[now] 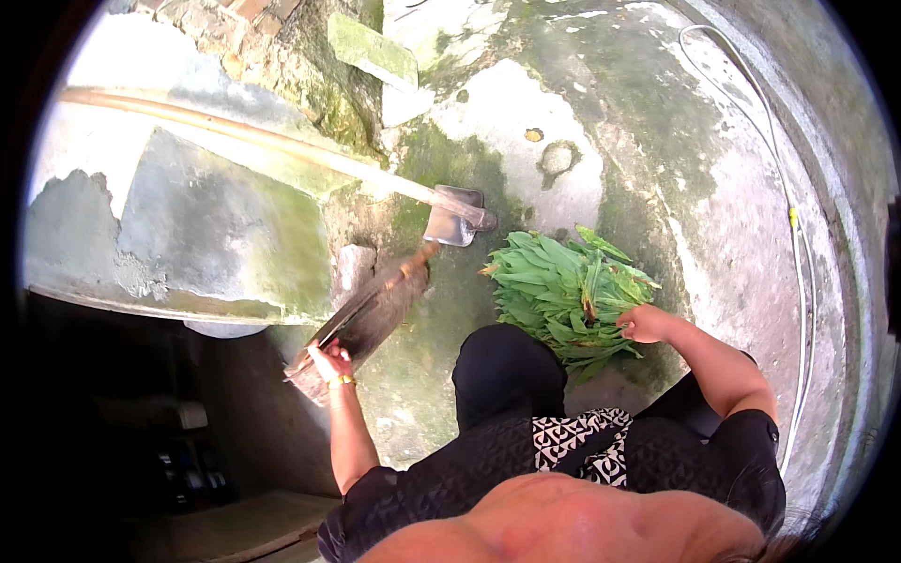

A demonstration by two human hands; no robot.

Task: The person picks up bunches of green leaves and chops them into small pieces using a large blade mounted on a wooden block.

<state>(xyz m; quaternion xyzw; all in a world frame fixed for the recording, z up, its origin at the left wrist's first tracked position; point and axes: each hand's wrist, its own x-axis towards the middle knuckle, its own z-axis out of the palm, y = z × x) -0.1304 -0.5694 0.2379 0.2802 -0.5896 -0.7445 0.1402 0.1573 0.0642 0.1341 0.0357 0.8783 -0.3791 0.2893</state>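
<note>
My left hand point(330, 361) is closed round the near end of a long brown wooden board point(380, 314), which is tilted on the ground at my left. Along the board's left edge lies a dark, narrow strip like a blade, and a brown wooden handle point(416, 262) shows at its far end; how they join is blurred. In front of my knees lies a thick heap of long green leaves point(549, 286), some stems pale at the left end. My right hand point(646, 324) is at the heap's right side, its fingers curled in on the leaves.
A shovel point(457, 218) with a long wooden shaft point(282, 150) leans across a concrete ledge point(221, 230) at the left. A flat mossy stone slab point(373, 49) lies at the back. A white hose point(803, 272) runs along the right wall. The floor point(657, 169) is mossy concrete.
</note>
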